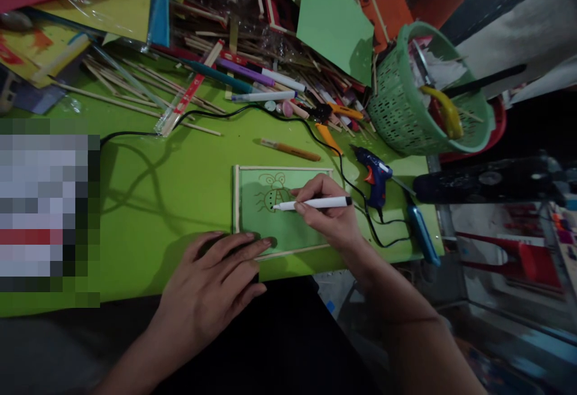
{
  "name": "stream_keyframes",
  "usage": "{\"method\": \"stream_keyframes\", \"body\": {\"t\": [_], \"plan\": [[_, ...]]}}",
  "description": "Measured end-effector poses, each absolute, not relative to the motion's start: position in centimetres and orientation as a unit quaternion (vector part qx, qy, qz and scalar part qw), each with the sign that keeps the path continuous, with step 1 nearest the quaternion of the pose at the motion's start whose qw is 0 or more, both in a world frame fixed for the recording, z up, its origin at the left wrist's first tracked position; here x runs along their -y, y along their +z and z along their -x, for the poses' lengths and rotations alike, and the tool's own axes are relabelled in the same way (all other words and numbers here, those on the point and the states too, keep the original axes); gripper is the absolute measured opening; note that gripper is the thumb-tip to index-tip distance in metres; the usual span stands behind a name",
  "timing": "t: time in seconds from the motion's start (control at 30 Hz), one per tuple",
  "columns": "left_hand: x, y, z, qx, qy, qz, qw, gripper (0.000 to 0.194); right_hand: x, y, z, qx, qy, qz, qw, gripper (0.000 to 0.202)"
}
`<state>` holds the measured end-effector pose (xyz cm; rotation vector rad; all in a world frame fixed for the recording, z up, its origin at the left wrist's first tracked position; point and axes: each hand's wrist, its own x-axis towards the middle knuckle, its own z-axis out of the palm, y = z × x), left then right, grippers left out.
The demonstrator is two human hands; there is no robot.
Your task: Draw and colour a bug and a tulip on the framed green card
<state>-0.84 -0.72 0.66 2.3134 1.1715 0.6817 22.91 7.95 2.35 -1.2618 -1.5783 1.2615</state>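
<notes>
A green card (288, 226) edged with thin wooden sticks lies near the front edge of the green table. On it is a brown line drawing (270, 193) of a bug-like figure with small black dots. My right hand (327, 211) pinches a white marker (327, 202), its tip at the drawing's dots and its black end pointing right. Resting flat over the card's lower left corner and the table edge, my left hand (220, 275) has its fingers spread and holds nothing.
A brown marker (291, 149) lies behind the card. To the right are a blue glue gun (374, 175) with a black cable and a green basket (392, 100) of tools. Wooden sticks, pens and coloured paper (336, 28) pile up at the back of the table (144, 202).
</notes>
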Motion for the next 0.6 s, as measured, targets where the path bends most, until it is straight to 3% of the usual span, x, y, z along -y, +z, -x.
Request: {"method": "stream_keyframes", "body": {"t": [0.2, 0.6], "plan": [[0.9, 1.8, -0.2, -0.417, 0.282, -0.833, 0.231, 0.014, -8.4, 2.2, -24.0, 0.583, 0.433, 0.511, 0.46, 0.012], [-0.6, 1.4, -4.4, -0.386, 0.208, -0.883, 0.166, 0.02, -9.1, 2.8, -24.1, 0.622, 0.417, 0.53, 0.397, 0.008]]}}
